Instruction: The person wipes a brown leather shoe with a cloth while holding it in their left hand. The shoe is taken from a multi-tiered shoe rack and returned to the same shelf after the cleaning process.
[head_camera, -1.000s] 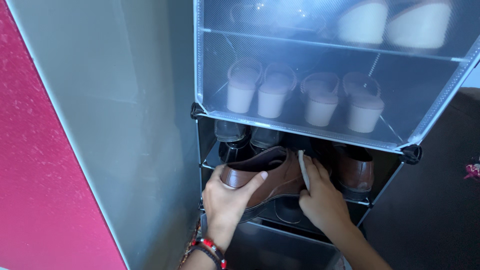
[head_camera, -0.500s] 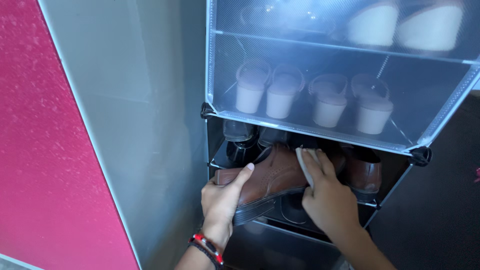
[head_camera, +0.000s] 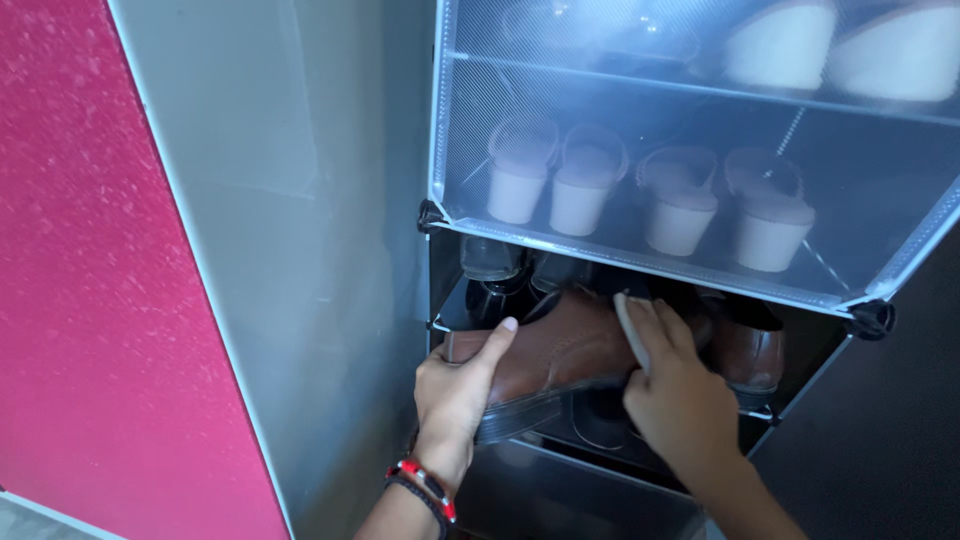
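A pink panel (head_camera: 90, 300) fills the far left, with a grey wall (head_camera: 310, 250) beside it and a shoe rack (head_camera: 437, 190) with see-through doors to the right. At the rack's open lower shelf, the left hand (head_camera: 455, 390) grips the heel end of a brown leather shoe (head_camera: 560, 350) — thumb laid over the top of the heel, the other fingers curled underneath against the dark sole. A red and black bracelet (head_camera: 425, 490) sits on that wrist. The shoe is tipped, toe pointing into the shelf, heel out toward the person, so it is half in and half out of the rack.

The right hand (head_camera: 680, 400) rests on the shoe's upper, fingers together and pressing a small pale cloth (head_camera: 632, 335) flat against the leather. Judging by this, the wiping is under way on the side of the shoe; the heel under the left hand looks untouched, though how clean any part is cannot be told.

Just right, a second brown shoe (head_camera: 750, 350) stands on the same shelf, and black shoes (head_camera: 500, 290) sit behind. Above, behind the closed door, four pale block-heeled shoes (head_camera: 650, 205) stand in a row.
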